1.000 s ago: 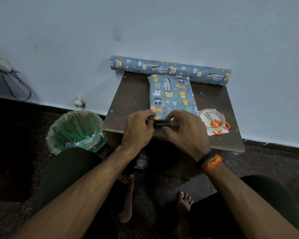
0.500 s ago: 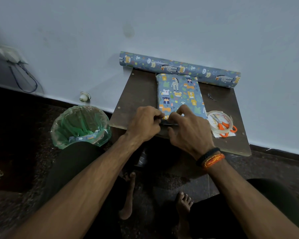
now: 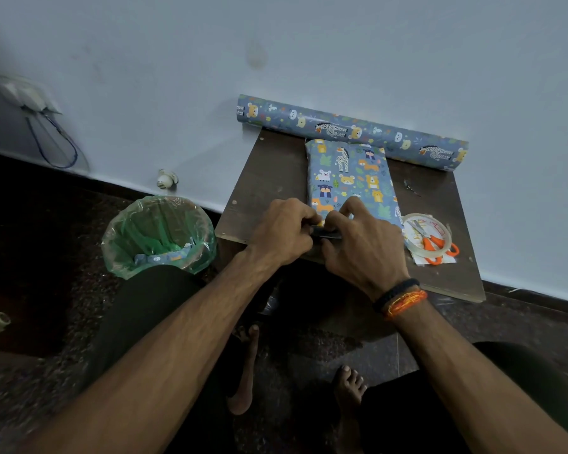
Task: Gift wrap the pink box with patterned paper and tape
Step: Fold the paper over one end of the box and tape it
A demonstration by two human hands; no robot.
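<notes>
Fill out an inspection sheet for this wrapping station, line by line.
Surface: small dark table against the wall.
Job's things: wrapped box lying flat; paper roll behind it; tape ring atop orange scissors.
Clutter: paper scrap in green-lined bin.
Hands: left hand and right hand work a small dark item at the box's near end.
Cables: blue wire loop under wall socket.
Surroundings: pale wall, dark floor.

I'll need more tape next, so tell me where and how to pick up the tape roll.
Pinch the tape roll through its ring wall at the near-left rim, coming down from above. It lies flat on the table with its hole facing up, so one finger can go inside. The orange scissors lie across its right side, so lift from the left and tilt it clear of them.
</notes>
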